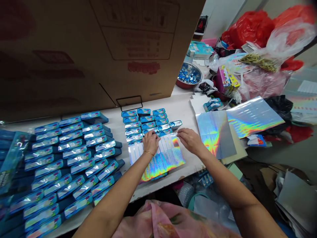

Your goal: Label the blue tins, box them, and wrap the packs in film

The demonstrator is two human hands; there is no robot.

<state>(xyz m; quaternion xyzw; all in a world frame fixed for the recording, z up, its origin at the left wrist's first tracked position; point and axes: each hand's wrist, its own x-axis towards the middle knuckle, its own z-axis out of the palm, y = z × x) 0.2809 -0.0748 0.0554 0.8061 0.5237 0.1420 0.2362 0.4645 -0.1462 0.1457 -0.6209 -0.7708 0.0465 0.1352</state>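
A shiny rainbow sticker sheet (160, 162) with pale strips along its upper part lies over the near end of a block of small blue boxes (148, 125). My left hand (150, 143), with a thin bracelet at the wrist, rests at the sheet's upper edge. Its fingers curl down against the sheet and the boxes, and what they pinch is hidden. Just right of the sheet, my right hand (190, 141) has thumb and fingertips pressed together; anything between them is too small to make out. One blue box (175, 124) sits angled beyond those fingertips.
Rows of blue boxes (74, 155) cover the table's left side. A large cardboard carton (86, 59) stands behind. More shiny sheets (215, 132) lie at right. Farther back are a metal bowl (200, 71) of small blue pieces and red plastic bags (252, 28).
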